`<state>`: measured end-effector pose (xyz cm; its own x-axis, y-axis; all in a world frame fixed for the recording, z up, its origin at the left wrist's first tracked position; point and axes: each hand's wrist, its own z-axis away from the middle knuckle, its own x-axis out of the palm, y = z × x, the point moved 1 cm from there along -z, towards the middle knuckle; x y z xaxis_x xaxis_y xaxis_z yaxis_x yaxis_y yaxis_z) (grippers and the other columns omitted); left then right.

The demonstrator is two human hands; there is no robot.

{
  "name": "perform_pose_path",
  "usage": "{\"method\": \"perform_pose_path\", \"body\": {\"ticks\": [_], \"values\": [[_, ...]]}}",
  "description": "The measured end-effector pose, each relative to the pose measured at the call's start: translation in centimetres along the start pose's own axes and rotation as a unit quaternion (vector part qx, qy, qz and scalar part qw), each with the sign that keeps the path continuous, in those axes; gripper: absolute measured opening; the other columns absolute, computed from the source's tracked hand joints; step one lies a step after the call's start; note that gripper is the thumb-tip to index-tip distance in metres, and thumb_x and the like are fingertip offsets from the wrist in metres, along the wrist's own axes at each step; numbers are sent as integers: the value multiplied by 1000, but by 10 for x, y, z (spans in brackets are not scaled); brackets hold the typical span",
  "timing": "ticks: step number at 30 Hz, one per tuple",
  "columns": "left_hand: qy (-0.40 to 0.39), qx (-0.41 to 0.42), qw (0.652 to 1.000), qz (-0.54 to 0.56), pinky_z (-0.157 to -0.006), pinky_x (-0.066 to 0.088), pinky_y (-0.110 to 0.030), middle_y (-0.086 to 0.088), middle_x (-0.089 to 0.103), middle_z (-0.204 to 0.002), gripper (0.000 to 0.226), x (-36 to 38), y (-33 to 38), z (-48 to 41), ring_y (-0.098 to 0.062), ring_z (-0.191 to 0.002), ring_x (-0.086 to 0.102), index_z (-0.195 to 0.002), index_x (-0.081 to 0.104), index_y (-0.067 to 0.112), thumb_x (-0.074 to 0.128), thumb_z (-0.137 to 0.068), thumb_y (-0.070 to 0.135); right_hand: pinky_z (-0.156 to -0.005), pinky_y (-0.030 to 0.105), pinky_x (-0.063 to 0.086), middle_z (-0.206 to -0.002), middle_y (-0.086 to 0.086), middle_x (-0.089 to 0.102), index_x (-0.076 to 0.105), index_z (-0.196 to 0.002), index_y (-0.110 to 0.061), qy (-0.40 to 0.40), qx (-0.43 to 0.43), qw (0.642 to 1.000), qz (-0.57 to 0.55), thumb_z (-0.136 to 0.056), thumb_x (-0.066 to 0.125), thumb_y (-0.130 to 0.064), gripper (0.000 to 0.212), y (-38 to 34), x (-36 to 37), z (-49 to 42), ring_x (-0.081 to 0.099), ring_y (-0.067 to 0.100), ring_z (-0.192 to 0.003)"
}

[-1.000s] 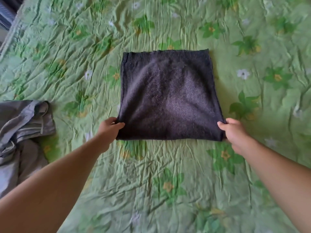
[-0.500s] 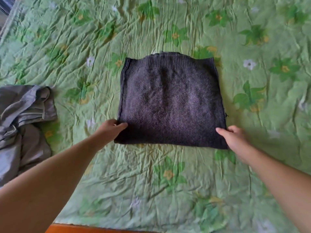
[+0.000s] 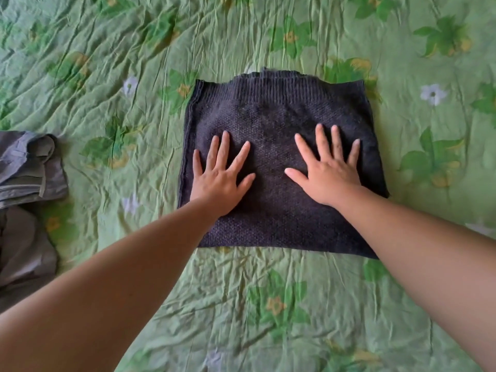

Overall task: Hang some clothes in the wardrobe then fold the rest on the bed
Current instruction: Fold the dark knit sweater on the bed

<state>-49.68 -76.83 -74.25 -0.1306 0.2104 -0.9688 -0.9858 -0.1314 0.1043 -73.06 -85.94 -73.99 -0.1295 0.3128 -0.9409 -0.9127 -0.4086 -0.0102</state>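
Folded dark charcoal knitted sweater (image 3: 279, 162) lying flat, in a roughly square shape, on the bed's crinkled green floral bedspread (image 3: 268, 304). Left hand (image 3: 220, 181) and right hand (image 3: 330, 173) rest palm-down on the sweater's near half, fingers straight and spread wide, holding nothing. Ribbed hem lies at the sweater's far edge. Crumpled grey garment (image 3: 24, 200) sits well apart to the sweater's left.

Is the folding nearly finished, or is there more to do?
Done: the dark sweater lies folded square on the green bedspread. In hand: the left hand and right hand press flat on it. Left: the grey garment off to the left lies crumpled, unfolded. The wardrobe is out of view.
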Motion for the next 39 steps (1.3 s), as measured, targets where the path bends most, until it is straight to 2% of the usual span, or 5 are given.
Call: {"method": "perform_pose_path", "body": {"ticks": [9, 25, 31, 34, 39], "values": [[1, 7, 1000, 14, -120, -2, -63, -5, -15, -167, 74, -13, -5, -18, -25, -153, -17, -156, -8, 46, 27, -95, 71, -117, 72, 3, -169, 10, 3, 12, -159, -40, 63, -14, 998, -18, -95, 24, -75, 75, 6, -21, -17, -1, 36, -155], [-19, -36, 998, 47, -120, -3, -62, -5, -22, -165, 71, -22, -8, -49, -28, -152, -19, -156, -13, 43, 21, -99, 69, -119, 67, -6, -169, 7, -13, -3, -161, -30, 33, -4, 999, -8, -97, 12, -72, 78, 7, -15, -44, -17, 32, -154], [82, 48, 983, 154, -111, 35, -47, -10, 46, -143, 53, -12, 36, 87, -28, -132, 43, -140, 49, 23, 56, -92, 42, -117, 63, 17, -161, 15, 28, 36, -153, -24, 50, -38, 997, -48, -97, 43, -61, 67, -3, -7, 11, 20, 35, -150], [14, -145, 872, 467, -75, 47, -27, 5, 61, -91, 19, 2, 78, 155, -11, -81, 57, -103, 58, 20, 69, -88, 26, -97, 57, 43, -132, 18, 51, 52, -138, -13, 105, -50, 990, -83, -96, 56, -46, 54, -6, -44, -33, 47, 42, -121], [-159, -393, 480, 768, -61, 39, -26, -11, 50, -82, 25, 12, 123, 148, -17, -69, 51, -88, 53, 8, 68, -92, 27, -108, 56, 39, -149, 19, 32, 29, -152, -20, 32, -91, 995, -39, -97, 56, -47, 67, -16, -99, -121, 34, 43, -136]]}}
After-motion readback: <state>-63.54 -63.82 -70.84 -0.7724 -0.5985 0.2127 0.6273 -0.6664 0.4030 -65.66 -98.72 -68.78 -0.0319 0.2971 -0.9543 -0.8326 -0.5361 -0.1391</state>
